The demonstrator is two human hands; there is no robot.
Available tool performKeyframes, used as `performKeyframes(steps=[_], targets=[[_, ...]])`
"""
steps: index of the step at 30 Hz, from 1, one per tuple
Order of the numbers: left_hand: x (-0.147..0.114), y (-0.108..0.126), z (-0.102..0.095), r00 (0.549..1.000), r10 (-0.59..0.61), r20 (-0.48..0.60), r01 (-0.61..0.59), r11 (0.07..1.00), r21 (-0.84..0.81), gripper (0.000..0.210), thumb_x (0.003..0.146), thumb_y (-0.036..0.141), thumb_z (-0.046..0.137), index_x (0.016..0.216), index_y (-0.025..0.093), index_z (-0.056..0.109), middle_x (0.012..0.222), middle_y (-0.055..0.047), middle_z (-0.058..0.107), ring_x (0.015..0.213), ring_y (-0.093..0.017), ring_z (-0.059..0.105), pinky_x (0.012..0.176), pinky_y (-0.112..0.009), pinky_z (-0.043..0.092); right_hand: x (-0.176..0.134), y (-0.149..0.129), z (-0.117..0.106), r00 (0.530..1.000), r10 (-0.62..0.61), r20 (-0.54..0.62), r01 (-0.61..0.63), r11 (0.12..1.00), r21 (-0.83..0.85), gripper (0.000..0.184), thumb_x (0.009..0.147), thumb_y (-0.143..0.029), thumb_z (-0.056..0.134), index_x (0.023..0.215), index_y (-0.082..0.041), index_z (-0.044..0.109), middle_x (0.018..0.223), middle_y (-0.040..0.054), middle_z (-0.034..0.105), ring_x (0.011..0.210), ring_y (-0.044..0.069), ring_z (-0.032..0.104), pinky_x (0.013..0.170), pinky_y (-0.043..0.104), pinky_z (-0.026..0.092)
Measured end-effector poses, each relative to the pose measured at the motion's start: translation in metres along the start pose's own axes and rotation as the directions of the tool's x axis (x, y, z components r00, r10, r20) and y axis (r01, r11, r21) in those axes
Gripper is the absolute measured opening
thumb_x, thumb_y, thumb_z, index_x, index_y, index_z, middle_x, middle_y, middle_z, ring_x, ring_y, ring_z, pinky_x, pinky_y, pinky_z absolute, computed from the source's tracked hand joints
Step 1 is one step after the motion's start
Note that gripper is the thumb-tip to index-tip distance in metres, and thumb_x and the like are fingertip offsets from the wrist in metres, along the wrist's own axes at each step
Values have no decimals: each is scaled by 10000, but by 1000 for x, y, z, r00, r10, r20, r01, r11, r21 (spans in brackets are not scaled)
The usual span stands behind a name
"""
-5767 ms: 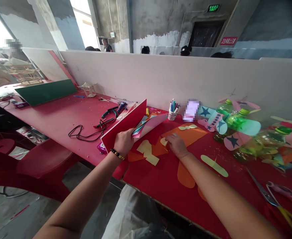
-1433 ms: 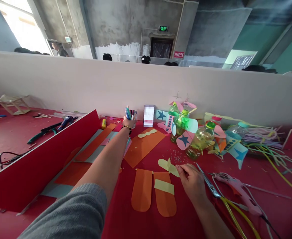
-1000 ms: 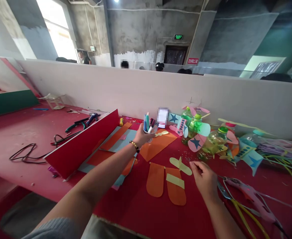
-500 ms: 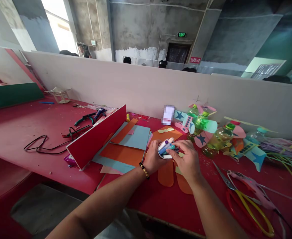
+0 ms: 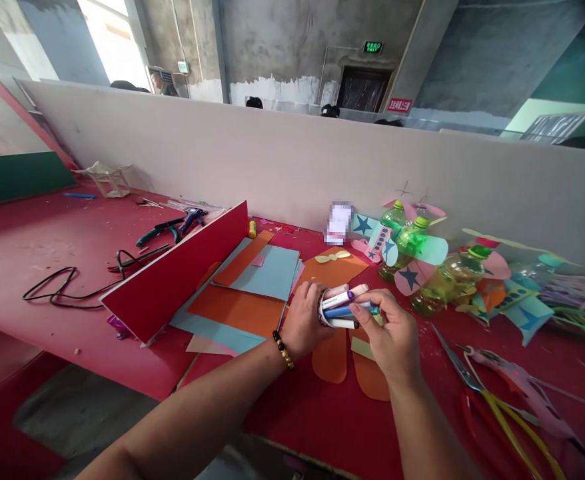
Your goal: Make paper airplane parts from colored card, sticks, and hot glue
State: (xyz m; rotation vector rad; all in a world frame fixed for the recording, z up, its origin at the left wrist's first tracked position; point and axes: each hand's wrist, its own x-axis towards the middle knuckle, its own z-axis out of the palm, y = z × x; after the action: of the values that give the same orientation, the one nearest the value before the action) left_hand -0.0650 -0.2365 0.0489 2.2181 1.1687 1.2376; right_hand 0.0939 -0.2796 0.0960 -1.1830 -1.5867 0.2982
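My left hand (image 5: 305, 320) is wrapped around a small white cup of marker pens (image 5: 336, 301), tilted so the pens point right. One pen has a purple end, another a black one. At the cup's right side, the thumb and fingers of my right hand (image 5: 390, 327) close on the teal end of a blue marker (image 5: 345, 311), whose other end is still among the pens. Beneath my hands lie rounded orange paper pieces (image 5: 330, 360), one with a pale green strip (image 5: 365, 348) across it.
Orange and blue paper sheets (image 5: 242, 310) lie left, beside a red divider (image 5: 182, 267). Plastic bottles (image 5: 447, 280) with paper wings stand right, behind scissors (image 5: 465, 367) and a pink glue gun (image 5: 517, 377). Pliers (image 5: 165, 230) and a black cable (image 5: 52, 287) lie beyond the divider.
The cup has tipped further to the right, so the pens now lie nearly level. My right hand has shifted slightly right and down. The camera view has also moved.
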Motion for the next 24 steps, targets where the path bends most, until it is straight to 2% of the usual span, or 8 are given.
performKeyframes(steps=[6,11,14,16,19,22,24], targets=[[0,1,1,999,-6,43,7,1000,-30,470,630,239,697,1031,207,453,988,-59,533,932,-236,502,779,-344,435,-3,-2,-3,1000,-20,8,19,995,102,190,856,-282,586,1032,-228,629,1014,60,630,994,221,588,865,358,458],[-1,-3,2,1000,19,1,-19,1000,7,450,646,227,679,1041,210,463,1011,-74,529,970,-249,497,824,-363,427,-4,-1,-2,996,-93,-5,93,996,-9,210,826,-246,604,1035,-235,628,1003,62,636,961,225,598,842,360,477],[-1,-5,1,1000,15,-14,-15,1000,11,469,634,205,678,1051,214,463,1021,-77,526,994,-257,494,848,-370,418,-6,-1,-1,996,-82,-18,81,997,-12,252,816,-231,609,1067,-236,627,993,62,642,923,219,607,814,358,492],[-1,-4,1,1000,8,-12,-8,1000,-9,481,633,215,689,1056,214,462,1024,-76,530,997,-257,494,843,-366,420,-8,-1,0,998,-34,-51,38,997,62,257,811,-228,619,1068,-235,635,999,61,655,920,216,612,819,363,492],[1,-4,0,1000,1,-7,-2,998,-59,478,634,239,712,1041,214,464,1023,-69,543,984,-249,506,818,-356,430,-5,0,-3,976,63,-208,-1,958,285,256,788,-222,650,1044,-229,647,947,48,670,864,203,626,791,362,494],[2,-5,0,1000,-30,-3,29,992,-121,491,623,243,735,1034,216,468,1013,-61,553,959,-242,530,785,-351,444,5,5,-11,919,149,-366,72,846,528,248,758,-210,670,1006,-218,655,839,19,658,808,174,616,790,359,482],[2,-5,0,998,-70,2,69,979,-191,505,618,257,753,1034,217,470,1011,-61,558,942,-240,550,774,-359,456,12,11,-19,898,218,-382,99,746,659,228,750,-209,670,978,-219,660,813,4,641,804,156,602,799,360,475]])
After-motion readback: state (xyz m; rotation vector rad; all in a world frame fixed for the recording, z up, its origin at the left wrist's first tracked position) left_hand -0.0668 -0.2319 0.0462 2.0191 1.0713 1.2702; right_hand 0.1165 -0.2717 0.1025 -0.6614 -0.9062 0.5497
